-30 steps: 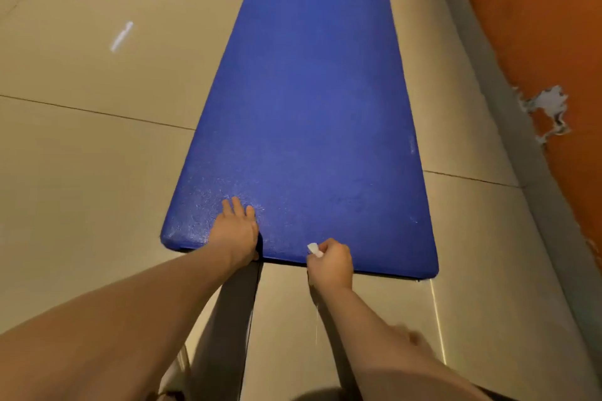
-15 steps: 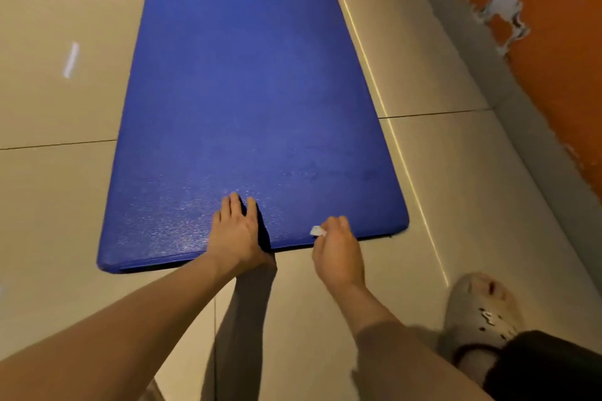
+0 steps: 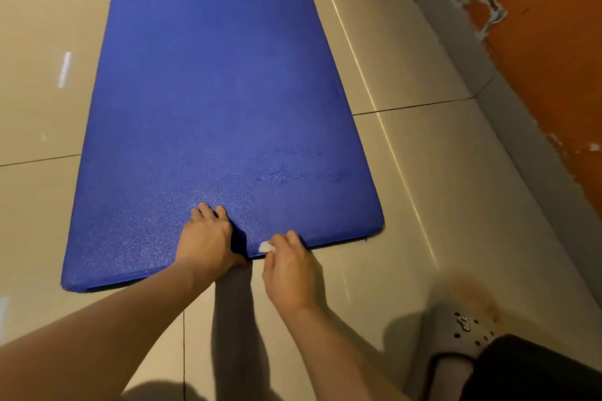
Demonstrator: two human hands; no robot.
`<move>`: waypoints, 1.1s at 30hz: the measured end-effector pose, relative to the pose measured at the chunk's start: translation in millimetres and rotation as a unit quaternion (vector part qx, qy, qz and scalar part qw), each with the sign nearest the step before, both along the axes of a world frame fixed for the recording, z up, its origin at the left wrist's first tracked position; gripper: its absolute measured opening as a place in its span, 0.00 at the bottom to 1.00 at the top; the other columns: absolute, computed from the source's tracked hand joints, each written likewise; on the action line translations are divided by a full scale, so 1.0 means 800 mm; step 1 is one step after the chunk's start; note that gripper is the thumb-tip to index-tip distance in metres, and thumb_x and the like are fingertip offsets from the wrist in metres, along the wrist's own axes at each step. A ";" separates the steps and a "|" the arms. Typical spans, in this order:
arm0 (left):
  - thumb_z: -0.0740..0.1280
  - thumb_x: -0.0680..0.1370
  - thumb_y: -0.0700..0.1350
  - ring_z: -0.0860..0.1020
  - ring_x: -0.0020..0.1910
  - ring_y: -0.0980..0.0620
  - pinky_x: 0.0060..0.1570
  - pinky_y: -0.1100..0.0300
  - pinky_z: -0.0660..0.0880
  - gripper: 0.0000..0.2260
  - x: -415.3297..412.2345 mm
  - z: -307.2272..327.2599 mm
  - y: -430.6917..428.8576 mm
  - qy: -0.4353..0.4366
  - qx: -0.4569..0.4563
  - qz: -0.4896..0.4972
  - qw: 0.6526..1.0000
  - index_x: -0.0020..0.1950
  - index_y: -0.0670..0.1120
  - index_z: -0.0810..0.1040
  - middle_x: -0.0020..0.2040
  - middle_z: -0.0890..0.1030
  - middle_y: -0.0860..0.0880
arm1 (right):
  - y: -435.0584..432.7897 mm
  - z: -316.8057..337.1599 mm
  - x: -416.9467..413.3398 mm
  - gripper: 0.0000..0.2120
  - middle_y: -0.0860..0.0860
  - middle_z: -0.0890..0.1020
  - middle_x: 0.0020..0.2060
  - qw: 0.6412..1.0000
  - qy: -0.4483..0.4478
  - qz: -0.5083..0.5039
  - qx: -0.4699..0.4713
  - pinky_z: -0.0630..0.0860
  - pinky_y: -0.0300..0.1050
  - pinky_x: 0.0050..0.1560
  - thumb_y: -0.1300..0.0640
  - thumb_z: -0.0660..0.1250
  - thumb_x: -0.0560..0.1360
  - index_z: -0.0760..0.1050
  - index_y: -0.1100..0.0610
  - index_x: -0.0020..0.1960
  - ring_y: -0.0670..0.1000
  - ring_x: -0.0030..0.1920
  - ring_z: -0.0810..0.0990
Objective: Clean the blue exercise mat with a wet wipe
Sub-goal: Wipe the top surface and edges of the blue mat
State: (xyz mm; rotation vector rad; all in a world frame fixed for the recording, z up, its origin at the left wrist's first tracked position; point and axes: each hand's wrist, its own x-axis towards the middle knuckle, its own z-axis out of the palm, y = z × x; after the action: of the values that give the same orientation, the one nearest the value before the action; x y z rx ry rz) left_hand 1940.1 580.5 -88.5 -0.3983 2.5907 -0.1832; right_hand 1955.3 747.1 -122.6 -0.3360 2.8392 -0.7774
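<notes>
the blue exercise mat (image 3: 211, 107) lies flat and lengthwise on the tiled floor (image 3: 407, 172), its near short edge just ahead of the person. the left hand (image 3: 205, 241) rests on that edge with fingers laid out flat, seemingly pinning it down. the right hand (image 3: 290, 270) sits at the same edge just beside it, fingers curled and pinching a small bunched wet wipe (image 3: 266, 247), which touches the mat's rim.

the mat looks like soft, thickish foam with a pebbled surface: probably light, bendy and apt to slide on smooth tile, so pressing one hand flat near the edge seems the sensible hold while the other rubs. the wipe is likely limp and damp, best kept wadded in the fingertips.

no brand or label shows on the mat or the wipe. the grey clog (image 3: 456, 332) at lower right carries a small mark too blurred to read.
</notes>
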 end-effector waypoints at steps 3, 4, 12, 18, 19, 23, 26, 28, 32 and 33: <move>0.70 0.67 0.75 0.73 0.64 0.41 0.55 0.53 0.78 0.51 -0.001 0.004 0.001 -0.001 -0.001 -0.008 1.000 0.76 0.42 0.62 0.66 0.71 0.40 | 0.045 -0.005 -0.033 0.04 0.48 0.76 0.52 0.997 0.008 -0.073 -0.007 0.81 0.50 0.47 0.51 0.62 0.81 0.74 0.50 0.54 0.52 0.46 0.80; 0.70 0.67 0.75 0.73 0.64 0.42 0.55 0.53 0.78 0.51 -0.001 0.006 0.001 -0.001 0.000 -0.010 1.000 0.76 0.42 0.62 0.65 0.71 0.40 | 0.069 -0.008 -0.047 0.03 0.47 0.75 0.51 0.993 0.007 -0.114 -0.010 0.81 0.50 0.47 0.52 0.63 0.81 0.74 0.50 0.54 0.51 0.45 0.80; 0.72 0.67 0.73 0.71 0.66 0.41 0.56 0.53 0.79 0.52 -0.004 0.012 0.009 -0.017 -0.006 0.002 1.000 0.77 0.41 0.60 0.69 0.69 0.39 | 0.112 -0.011 -0.068 0.05 0.47 0.77 0.48 0.964 0.003 -0.265 -0.015 0.84 0.49 0.47 0.51 0.67 0.80 0.75 0.50 0.54 0.49 0.46 0.80; 0.71 0.70 0.71 0.68 0.71 0.38 0.60 0.52 0.78 0.51 -0.004 0.010 0.010 -0.017 -0.014 0.005 1.000 0.80 0.41 0.56 0.74 0.65 0.37 | 0.064 -0.006 -0.036 0.07 0.47 0.78 0.51 0.993 0.001 -0.115 -0.017 0.83 0.47 0.46 0.47 0.66 0.79 0.76 0.48 0.55 0.50 0.47 0.81; 0.71 0.69 0.72 0.69 0.70 0.39 0.59 0.52 0.78 0.51 -0.004 0.010 0.010 -0.018 -0.014 0.005 1.000 0.79 0.41 0.57 0.73 0.66 0.37 | 0.084 -0.009 -0.051 0.06 0.47 0.78 0.49 0.987 -0.008 -0.159 -0.030 0.83 0.49 0.45 0.48 0.67 0.79 0.75 0.49 0.53 0.51 0.45 0.81; 0.71 0.67 0.74 0.69 0.70 0.39 0.57 0.52 0.79 0.53 -0.003 0.010 0.010 -0.014 -0.014 0.000 1.000 0.78 0.41 0.58 0.72 0.66 0.38 | 0.168 -0.017 -0.108 0.04 0.45 0.75 0.44 0.959 0.003 -0.282 -0.017 0.84 0.49 0.42 0.49 0.67 0.80 0.73 0.48 0.52 0.47 0.42 0.78; 0.71 0.67 0.73 0.67 0.72 0.39 0.58 0.51 0.79 0.54 -0.003 0.010 0.011 -0.014 -0.011 0.006 1.000 0.80 0.42 0.56 0.74 0.64 0.38 | 0.166 -0.016 -0.104 0.04 0.46 0.76 0.45 0.958 0.005 -0.286 -0.024 0.84 0.48 0.43 0.50 0.67 0.80 0.74 0.49 0.53 0.47 0.43 0.79; 0.71 0.67 0.73 0.67 0.71 0.39 0.57 0.51 0.80 0.54 -0.004 0.009 0.011 -0.015 -0.008 0.007 1.000 0.79 0.42 0.56 0.73 0.64 0.38 | 0.137 -0.015 -0.080 0.05 0.46 0.77 0.48 0.971 -0.001 -0.238 -0.035 0.84 0.48 0.46 0.51 0.67 0.80 0.75 0.49 0.54 0.47 0.45 0.79; 0.72 0.67 0.73 0.68 0.69 0.40 0.53 0.51 0.80 0.53 -0.002 0.010 0.009 -0.009 0.005 0.006 1.000 0.78 0.42 0.57 0.71 0.65 0.39 | 0.114 -0.011 -0.056 0.07 0.45 0.78 0.51 0.993 0.003 -0.113 -0.023 0.84 0.44 0.48 0.47 0.65 0.81 0.76 0.49 0.56 0.47 0.47 0.80; 0.72 0.67 0.73 0.68 0.70 0.40 0.53 0.51 0.80 0.52 -0.001 0.010 0.008 -0.004 0.009 0.006 1.000 0.78 0.43 0.57 0.72 0.64 0.39 | 0.125 -0.012 -0.066 0.07 0.45 0.77 0.50 0.992 0.004 -0.120 -0.023 0.83 0.44 0.47 0.48 0.65 0.81 0.75 0.49 0.56 0.46 0.46 0.79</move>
State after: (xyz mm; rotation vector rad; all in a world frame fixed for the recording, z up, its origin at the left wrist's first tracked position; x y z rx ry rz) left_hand 1939.0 586.8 -80.4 -0.4060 2.5787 -0.1574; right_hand 1902.6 847.2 -131.8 -0.0013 2.9073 -0.8888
